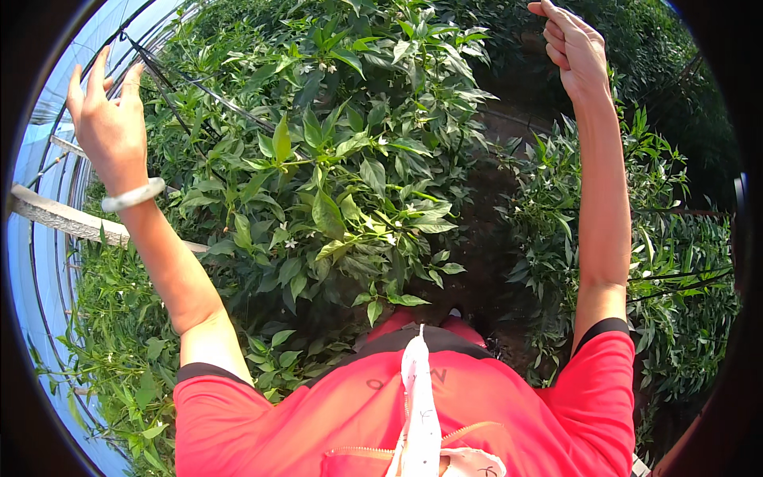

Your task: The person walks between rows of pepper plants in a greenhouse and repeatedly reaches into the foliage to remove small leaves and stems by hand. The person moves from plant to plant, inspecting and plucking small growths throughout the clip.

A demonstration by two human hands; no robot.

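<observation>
My left hand (110,128) is raised at the upper left with its fingers apart and nothing in it. A pale bangle (133,195) circles that wrist. Up at the top right, my right hand (572,50) has its fingers curled in, and I see no object in them. Between my arms grows a tall pepper plant (334,155) with glossy green leaves and small white flowers (390,239). A slender green pepper (417,194) shows among its leaves. Neither hand visibly touches this plant's middle.
More pepper plants (554,220) stand to the right, past a strip of dark soil (483,250). At the left, a pale beam (65,217) and dark cords (173,101) cross before the blue-tinted greenhouse film (42,286). Thin dark lines (679,287) run through the right-hand plants.
</observation>
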